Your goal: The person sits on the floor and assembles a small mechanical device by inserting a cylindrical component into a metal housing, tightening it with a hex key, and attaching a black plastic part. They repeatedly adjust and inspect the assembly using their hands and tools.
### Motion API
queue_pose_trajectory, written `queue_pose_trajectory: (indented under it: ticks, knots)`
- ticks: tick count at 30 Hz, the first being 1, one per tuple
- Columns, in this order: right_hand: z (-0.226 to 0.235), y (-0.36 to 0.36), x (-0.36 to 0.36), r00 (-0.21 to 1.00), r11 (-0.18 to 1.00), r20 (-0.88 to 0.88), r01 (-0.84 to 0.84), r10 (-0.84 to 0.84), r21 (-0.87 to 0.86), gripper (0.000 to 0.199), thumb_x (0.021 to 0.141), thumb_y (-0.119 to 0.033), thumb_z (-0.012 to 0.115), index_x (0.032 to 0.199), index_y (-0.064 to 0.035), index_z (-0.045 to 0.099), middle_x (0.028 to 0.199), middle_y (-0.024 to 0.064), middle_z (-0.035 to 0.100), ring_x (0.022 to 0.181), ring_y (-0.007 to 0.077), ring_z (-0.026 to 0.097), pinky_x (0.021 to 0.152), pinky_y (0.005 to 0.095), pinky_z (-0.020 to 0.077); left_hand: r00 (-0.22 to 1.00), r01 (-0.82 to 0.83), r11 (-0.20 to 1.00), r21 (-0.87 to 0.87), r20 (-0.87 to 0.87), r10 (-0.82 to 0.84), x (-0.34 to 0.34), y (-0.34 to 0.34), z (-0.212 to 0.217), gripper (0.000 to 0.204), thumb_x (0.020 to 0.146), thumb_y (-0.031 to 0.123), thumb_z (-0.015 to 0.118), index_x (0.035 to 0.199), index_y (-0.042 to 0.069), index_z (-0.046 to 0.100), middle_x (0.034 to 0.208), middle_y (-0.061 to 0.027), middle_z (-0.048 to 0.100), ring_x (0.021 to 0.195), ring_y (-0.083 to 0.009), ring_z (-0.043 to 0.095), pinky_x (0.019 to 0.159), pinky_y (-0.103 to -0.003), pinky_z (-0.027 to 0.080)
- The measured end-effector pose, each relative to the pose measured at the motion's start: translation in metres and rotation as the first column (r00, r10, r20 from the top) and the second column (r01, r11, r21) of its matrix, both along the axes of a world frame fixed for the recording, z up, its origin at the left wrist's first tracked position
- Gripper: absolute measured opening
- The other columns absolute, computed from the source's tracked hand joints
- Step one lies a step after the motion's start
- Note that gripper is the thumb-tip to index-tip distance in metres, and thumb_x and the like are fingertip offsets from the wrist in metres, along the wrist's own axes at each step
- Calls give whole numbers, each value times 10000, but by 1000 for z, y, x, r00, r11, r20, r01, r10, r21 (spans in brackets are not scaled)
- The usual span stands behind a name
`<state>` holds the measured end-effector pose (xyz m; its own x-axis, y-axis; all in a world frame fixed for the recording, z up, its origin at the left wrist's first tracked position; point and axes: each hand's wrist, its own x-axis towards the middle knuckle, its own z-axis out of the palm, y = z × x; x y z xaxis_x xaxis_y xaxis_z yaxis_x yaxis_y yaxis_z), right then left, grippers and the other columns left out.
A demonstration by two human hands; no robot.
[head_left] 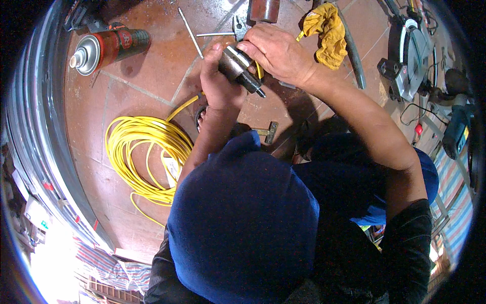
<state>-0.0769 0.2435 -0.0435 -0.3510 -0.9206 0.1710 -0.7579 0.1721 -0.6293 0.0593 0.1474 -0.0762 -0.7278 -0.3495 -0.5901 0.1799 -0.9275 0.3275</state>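
Observation:
My left hand [221, 83] is closed around a steel cylinder with a dark stepped shaft [238, 66], tilted with the shaft pointing down to the right. My right hand [276, 53] bends over the cylinder's upper end, its fingers curled and the thumb pressed near the slotted face. Past the right fingers show the jaws of a pair of pliers [239, 26]; a yellow strip, perhaps its handle, appears below that hand. Whether the right fingers touch the pliers is hidden. Two thin metal rods [190, 31] lie on the tiles left of the hands.
A spray can [114, 48] lies at the far left, above a coil of yellow hose [121, 147]. A hammer [271, 133] lies near my knees. Rightward are a yellow cloth [330, 40], a dark tube [356, 61], a cutting machine [412, 58] and a teal power tool [457, 124]. Metal bars [38, 126] line the left edge.

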Motion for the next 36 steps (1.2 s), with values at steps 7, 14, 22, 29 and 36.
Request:
queue_pose_trajectory:
  ticks: [7, 14, 22, 29, 36]
  knots:
    - [1, -3, 13, 972, 987, 176, 144, -155, 74, 297, 1025, -277, 556, 911, -6, 595, 852, 218, 624, 840, 436, 627, 760, 521, 505, 988, -55, 944, -326, 118, 99, -3, -2, -8, 247, 953, 310, 605, 1008, 70, 622, 881, -67, 672, 745, -217, 676, 670, -359, 596]
    - [-1, -4, 17, 932, 969, 273, 206, -237, 139, 311, 1030, -301, 542, 951, -9, 612, 843, 232, 633, 842, 457, 634, 760, 531, 506, 963, -146, 854, -500, 126, 239, -6, 0, -5, 102, 901, 107, 677, 937, 13, 660, 853, -56, 652, 785, -151, 624, 734, -306, 537]
    - [2, 6, 16, 956, 816, 49, 218, -288, 535, 510, 958, -471, 603, 1070, 26, 611, 942, 271, 658, 925, 454, 676, 833, 533, 545, 964, -159, 972, -171, 186, 190, 5, -24, -10, 226, 917, 233, 683, 982, 50, 567, 822, -86, 616, 751, -198, 639, 640, -348, 564]
    - [-13, -13, 50, 977, 707, -191, 199, -92, 678, 449, 913, -342, 676, 1156, 30, 610, 1058, 251, 642, 947, 410, 686, 828, 494, 570, 956, -62, 915, -398, 239, 169, 11, -34, -7, 348, 962, 418, 609, 1049, 81, 594, 885, -117, 688, 699, -208, 661, 620, -330, 560]
    - [-11, -16, 15, 895, 687, 116, 242, -431, 685, 553, 824, -439, 687, 1026, 76, 683, 1021, 321, 686, 982, 457, 691, 884, 515, 556, 953, -148, 949, -279, 216, 212, 23, -43, -4, 380, 965, 395, 601, 1111, 46, 568, 907, -131, 674, 749, -241, 667, 665, -365, 574]
